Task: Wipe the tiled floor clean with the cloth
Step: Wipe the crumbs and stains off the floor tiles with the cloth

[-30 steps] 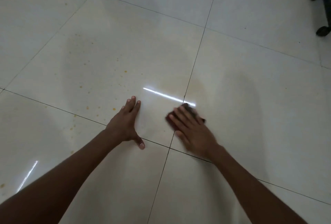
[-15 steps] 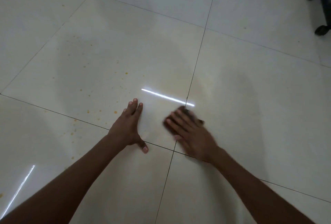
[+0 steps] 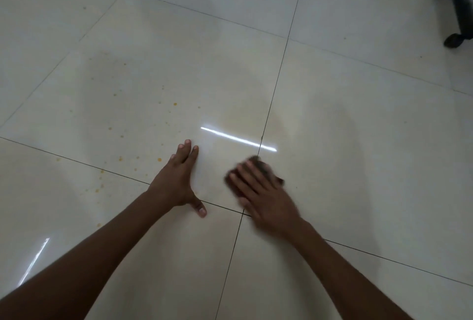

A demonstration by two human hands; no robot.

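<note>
The glossy cream tiled floor (image 3: 179,64) fills the view, its thin dark grout lines crossing near my hands. A small dark brown cloth (image 3: 261,163) lies on the floor under my right hand (image 3: 263,197), which presses flat on it with fingers spread; only the cloth's far edge and sides show. The right hand is blurred. My left hand (image 3: 176,181) rests flat on the tile to the left, fingers together, thumb out, holding nothing. Several orange-yellow spots (image 3: 120,158) dot the tile left of my left hand.
A dark chair base with castors (image 3: 454,39) stands at the far right corner. A faint wet smear (image 3: 245,117) lies beyond the cloth, next to a bright light reflection (image 3: 238,139). More specks (image 3: 175,103) scatter over the left tile.
My right hand has slid the cloth a little to the left across the grout line and back toward me. My left hand stays planted in the same spot.
</note>
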